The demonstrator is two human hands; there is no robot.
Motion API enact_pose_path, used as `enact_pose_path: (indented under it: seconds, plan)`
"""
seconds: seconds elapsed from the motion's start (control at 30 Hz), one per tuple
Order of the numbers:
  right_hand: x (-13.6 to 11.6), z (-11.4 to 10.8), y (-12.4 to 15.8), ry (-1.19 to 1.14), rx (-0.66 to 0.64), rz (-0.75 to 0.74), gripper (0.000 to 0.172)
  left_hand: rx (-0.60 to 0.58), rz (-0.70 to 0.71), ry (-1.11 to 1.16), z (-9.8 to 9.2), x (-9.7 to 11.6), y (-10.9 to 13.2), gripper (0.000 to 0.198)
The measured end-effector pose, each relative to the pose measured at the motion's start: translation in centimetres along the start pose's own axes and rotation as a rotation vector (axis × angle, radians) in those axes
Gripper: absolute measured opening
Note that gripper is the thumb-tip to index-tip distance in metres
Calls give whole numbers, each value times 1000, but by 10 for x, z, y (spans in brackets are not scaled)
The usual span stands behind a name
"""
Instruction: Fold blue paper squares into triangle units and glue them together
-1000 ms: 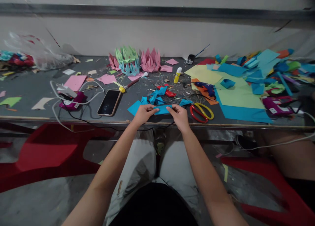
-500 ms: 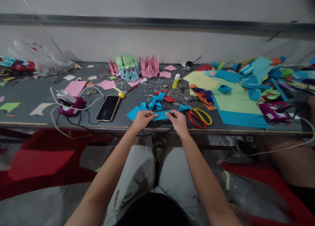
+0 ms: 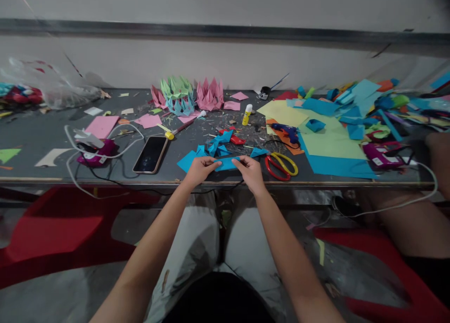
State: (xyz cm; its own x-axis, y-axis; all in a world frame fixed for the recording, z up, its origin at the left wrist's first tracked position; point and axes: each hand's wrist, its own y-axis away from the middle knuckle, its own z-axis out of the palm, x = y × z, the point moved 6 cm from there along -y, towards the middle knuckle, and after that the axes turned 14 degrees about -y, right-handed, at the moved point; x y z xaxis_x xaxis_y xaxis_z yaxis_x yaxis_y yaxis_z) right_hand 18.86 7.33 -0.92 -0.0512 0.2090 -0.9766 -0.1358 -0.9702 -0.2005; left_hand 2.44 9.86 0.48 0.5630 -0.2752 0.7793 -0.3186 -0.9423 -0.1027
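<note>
A strip of blue paper (image 3: pixel 227 164) runs between the left hand (image 3: pixel 199 171) and the right hand (image 3: pixel 251 172), to the left of the scissors (image 3: pixel 280 163) on the worktop (image 3: pixel 52 133). The left hand, farther from the scissors, pinches the strip's left side between thumb and fingers; the right hand, just left of the scissors' handles, pinches the right side the same way, leaving the middle bare between the two thumbs. Also left of the scissors, beyond the strip, are folded blue pieces (image 3: pixel 214 147); the phone (image 3: pixel 151 155) lies well left of the scissors, and the glue stick (image 3: pixel 247 115) stands behind them, toward the left
</note>
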Motion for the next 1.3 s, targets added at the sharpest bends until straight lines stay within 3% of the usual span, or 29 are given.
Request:
enact_pose_path:
  seconds: [0.13,0.33,0.57,0.63,0.73,0.83,1.0,1.17,1.3]
  plan:
    - [-1,1,-7,155,-44,25,32,-8,18,-137,-1,2,-2,32]
    - [-7,10,-34,535,-205,117,10,-35,-42,-492,-2,11,-14,13]
    - [-5,30,-65,895,-483,243,17,-108,-131,-728,7,13,-28,19]
    - [-5,34,-69,970,-552,274,16,-147,-6,-770,6,17,-28,25]
    - [-8,37,-70,1070,-602,289,12,-269,370,-866,5,24,-22,21]
    - [-17,38,-65,1153,-590,251,6,-334,480,-929,-5,14,-21,28]
    - [-36,42,-41,1220,-572,52,25,-385,508,-1031,-10,10,-25,35]
    - [-30,59,-3,1214,-688,-73,28,-444,457,-1090,-8,18,-26,33]
    - [-23,64,20,1208,-732,-86,34,-461,382,-1094,-8,19,-26,34]
